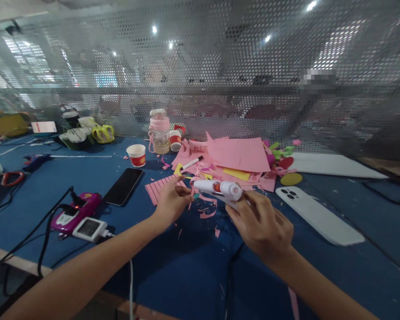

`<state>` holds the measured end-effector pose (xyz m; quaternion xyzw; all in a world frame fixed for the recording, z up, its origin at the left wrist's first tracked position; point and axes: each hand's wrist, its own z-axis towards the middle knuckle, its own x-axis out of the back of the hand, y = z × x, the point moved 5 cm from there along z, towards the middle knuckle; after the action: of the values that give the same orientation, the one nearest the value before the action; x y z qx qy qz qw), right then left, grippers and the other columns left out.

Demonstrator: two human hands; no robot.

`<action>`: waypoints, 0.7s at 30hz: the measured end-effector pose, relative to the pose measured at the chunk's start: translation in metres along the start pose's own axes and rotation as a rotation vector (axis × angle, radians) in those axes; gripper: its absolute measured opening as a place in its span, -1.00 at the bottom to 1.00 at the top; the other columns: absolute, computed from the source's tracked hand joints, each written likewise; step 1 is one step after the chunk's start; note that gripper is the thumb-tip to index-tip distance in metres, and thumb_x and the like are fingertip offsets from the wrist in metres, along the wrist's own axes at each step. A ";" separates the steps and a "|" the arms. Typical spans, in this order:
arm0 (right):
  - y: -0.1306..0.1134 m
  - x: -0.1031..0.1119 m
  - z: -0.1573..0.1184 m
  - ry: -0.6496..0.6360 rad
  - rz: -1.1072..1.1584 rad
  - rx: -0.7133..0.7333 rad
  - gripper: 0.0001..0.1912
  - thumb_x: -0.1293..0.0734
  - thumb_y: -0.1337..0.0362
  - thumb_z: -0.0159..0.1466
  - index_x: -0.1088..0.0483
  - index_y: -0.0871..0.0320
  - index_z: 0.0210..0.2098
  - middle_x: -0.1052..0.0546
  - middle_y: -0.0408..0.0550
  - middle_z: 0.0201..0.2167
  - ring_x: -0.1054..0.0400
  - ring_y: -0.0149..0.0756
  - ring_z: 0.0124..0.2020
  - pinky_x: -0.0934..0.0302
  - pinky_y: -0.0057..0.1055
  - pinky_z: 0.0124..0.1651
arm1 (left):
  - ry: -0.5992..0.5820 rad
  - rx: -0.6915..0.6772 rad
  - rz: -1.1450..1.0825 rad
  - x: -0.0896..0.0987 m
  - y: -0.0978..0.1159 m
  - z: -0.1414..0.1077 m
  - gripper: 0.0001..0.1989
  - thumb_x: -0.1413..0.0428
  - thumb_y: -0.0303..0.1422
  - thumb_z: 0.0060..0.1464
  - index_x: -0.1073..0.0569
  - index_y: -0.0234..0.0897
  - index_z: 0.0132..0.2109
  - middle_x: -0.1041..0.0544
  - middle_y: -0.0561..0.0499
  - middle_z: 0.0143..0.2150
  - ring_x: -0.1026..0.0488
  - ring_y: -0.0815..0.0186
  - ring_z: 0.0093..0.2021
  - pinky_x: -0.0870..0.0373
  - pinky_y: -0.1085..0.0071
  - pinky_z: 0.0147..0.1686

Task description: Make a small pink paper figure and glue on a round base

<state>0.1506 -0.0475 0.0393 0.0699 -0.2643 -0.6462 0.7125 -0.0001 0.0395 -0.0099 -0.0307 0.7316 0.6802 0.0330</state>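
A white glue gun [216, 187] is gripped in the right hand [265, 222], with the fingers closed around its handle; it is held above the blue surface [186, 266], and its narrow end is pointed toward the left hand [173, 202]. The left hand's thumb and fingers are bent close together beside that end, where a small teal piece [196, 195] is seen at the fingertips; whether it is pinched there or is part of the gun cannot be told.

A striped pink sheet [156, 190] is laid flat just beside the left hand, partly covered by it. Thin pink scraps [208, 213] are scattered on the surface beneath the gun. Behind both hands, a pile of pink paper [240, 153] is heaped up, with a black-and-white marker [192, 163] resting on it and a yellow strip [236, 173] caught among its sheets. A yellow disc [291, 179] is set at the pile's right edge.

To the left of the pile, a red-and-white paper cup [136, 156] is stood upright, near a clear bottle with a pink collar [160, 137]. A black phone [124, 186] is placed in front of the cup, and a magenta power strip [75, 213], with black plugs inserted, is seen farther left. A white phone [316, 215] is laid to the right of the right hand, its camera lenses turned upward.
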 end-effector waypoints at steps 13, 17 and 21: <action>0.002 0.000 0.000 0.008 0.082 -0.037 -0.90 -0.32 0.37 0.17 -0.38 0.14 -0.48 -0.49 -0.09 -0.46 -0.37 -0.44 -0.47 -0.17 -0.51 -0.39 | -0.001 0.004 0.017 -0.001 0.000 0.000 -0.39 -0.18 -0.72 -0.36 -0.38 -0.38 -0.04 -0.45 0.14 -0.62 -0.37 0.42 -0.58 -0.25 0.53 -0.57; 0.003 -0.003 -0.002 0.012 0.104 -0.086 -0.95 -0.33 0.37 0.16 -0.37 0.13 -0.44 -0.50 -0.08 -0.45 -0.38 -0.41 -0.47 -0.15 -0.50 -0.43 | -0.016 0.005 -0.024 -0.001 -0.002 0.002 -0.40 -0.19 -0.71 -0.38 -0.39 -0.37 -0.06 -0.45 0.15 -0.64 -0.38 0.42 -0.59 -0.25 0.53 -0.56; 0.006 -0.005 -0.002 0.006 0.117 -0.130 -0.94 -0.33 0.37 0.14 -0.34 0.14 -0.44 -0.49 -0.08 -0.45 -0.36 -0.43 -0.51 -0.15 -0.50 -0.47 | -0.020 -0.003 -0.091 -0.002 -0.004 0.002 -0.42 -0.18 -0.70 -0.37 -0.37 -0.36 -0.08 -0.44 0.18 -0.65 -0.37 0.44 -0.61 -0.25 0.53 -0.56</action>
<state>0.1565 -0.0426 0.0387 0.0101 -0.2232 -0.6191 0.7529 0.0022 0.0411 -0.0141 -0.0572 0.7281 0.6794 0.0712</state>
